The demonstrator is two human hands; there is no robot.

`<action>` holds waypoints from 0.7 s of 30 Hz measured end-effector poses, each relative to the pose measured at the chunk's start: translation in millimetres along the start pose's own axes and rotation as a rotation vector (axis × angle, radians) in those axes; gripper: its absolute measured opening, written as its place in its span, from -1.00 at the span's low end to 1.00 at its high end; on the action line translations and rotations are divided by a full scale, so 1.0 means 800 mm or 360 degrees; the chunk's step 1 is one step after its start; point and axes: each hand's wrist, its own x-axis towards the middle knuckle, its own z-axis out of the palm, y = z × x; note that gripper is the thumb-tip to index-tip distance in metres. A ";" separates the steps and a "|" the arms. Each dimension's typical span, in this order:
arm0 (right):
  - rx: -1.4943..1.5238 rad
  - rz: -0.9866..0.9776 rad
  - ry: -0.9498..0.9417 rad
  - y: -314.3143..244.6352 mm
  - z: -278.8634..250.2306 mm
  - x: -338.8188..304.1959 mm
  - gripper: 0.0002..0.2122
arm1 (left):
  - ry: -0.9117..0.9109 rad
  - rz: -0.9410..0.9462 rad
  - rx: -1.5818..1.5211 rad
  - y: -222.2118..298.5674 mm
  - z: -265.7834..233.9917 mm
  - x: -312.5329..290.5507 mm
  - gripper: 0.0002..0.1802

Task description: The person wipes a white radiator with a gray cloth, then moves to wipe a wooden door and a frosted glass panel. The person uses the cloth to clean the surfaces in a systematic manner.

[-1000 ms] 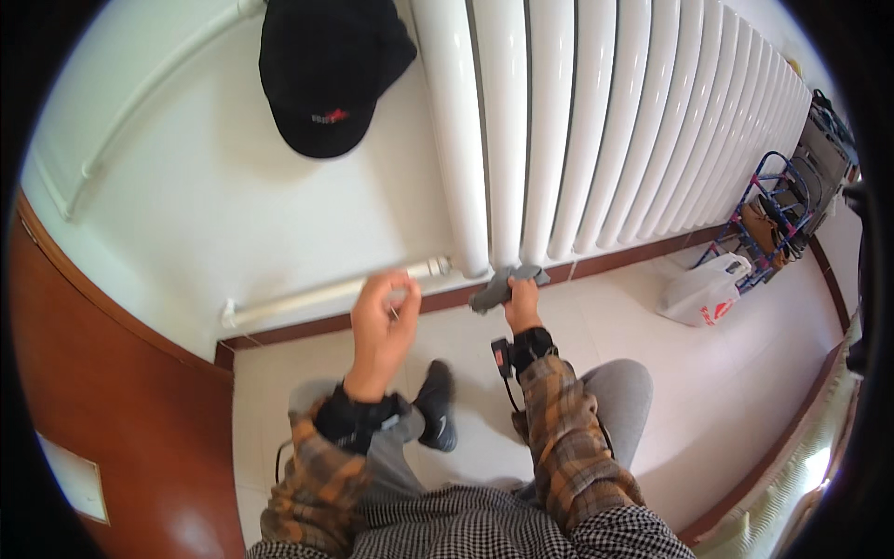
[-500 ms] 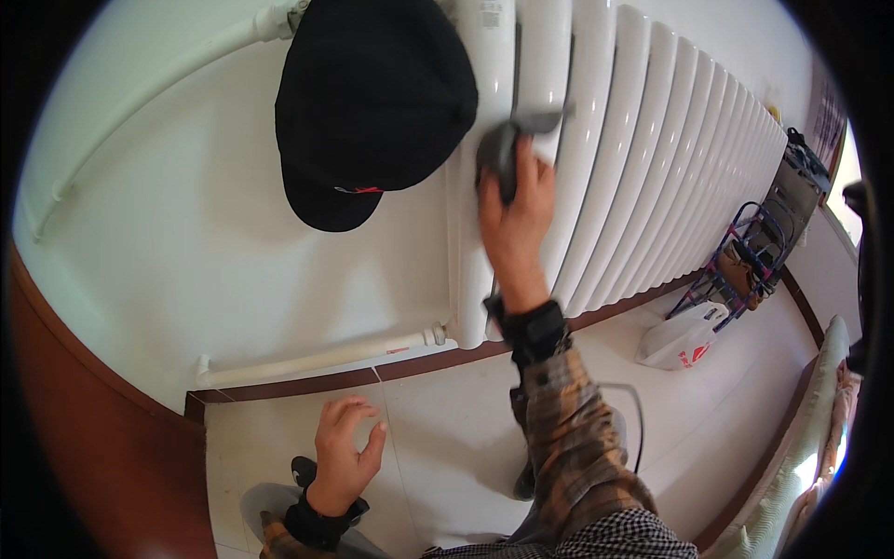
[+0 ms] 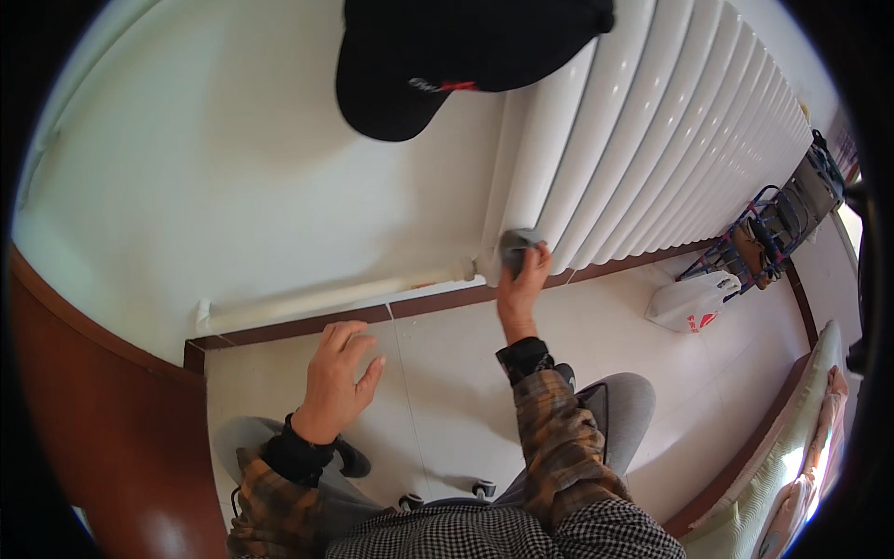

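Grey cloth at foot of radiator

Right grip: fingers and thumb clamped on the cloth, which sits just beyond the fingertips, apparently against the low end of the nearest tube. Left grip, lower left of it: digits apart, nothing seen held. Recommended: keep the cloth bunched over the fingertips, press evenly, follow the rounded profile. Cloth looks soft and matt; weave cannot be told. Beyond the right grip, the radiator is glossy, white, smooth; leftward, a pale round pipe; above, a black cap with curved peak.
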 end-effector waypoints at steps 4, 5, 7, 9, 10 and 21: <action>0.0023 -0.0250 0.0142 0.011 -0.007 0.043 -0.57 | -0.0002 -0.0003 0.0003 -0.032 -0.011 -0.008 -0.72; -0.0064 -0.0276 0.0149 0.010 -0.004 0.050 -0.58 | 0.0002 0.0002 0.0000 -0.040 -0.013 -0.009 -0.72; -0.0056 -0.0255 0.0221 0.011 0.004 0.046 -0.57 | -0.0016 -0.0077 -0.0060 -0.054 -0.016 -0.010 -0.72; -0.0095 -0.0126 0.0217 0.014 0.015 0.019 -0.58 | -0.0030 -0.0065 -0.0066 -0.068 -0.020 -0.009 -0.72; -0.0102 0.0038 0.0199 0.017 0.020 -0.003 -0.59 | -0.0043 -0.0054 -0.0067 -0.075 -0.022 -0.008 -0.72; -0.0408 0.0118 -0.0584 -0.027 0.070 -0.112 -0.59 | -0.0294 0.0089 -0.0118 -0.116 -0.037 -0.013 -0.64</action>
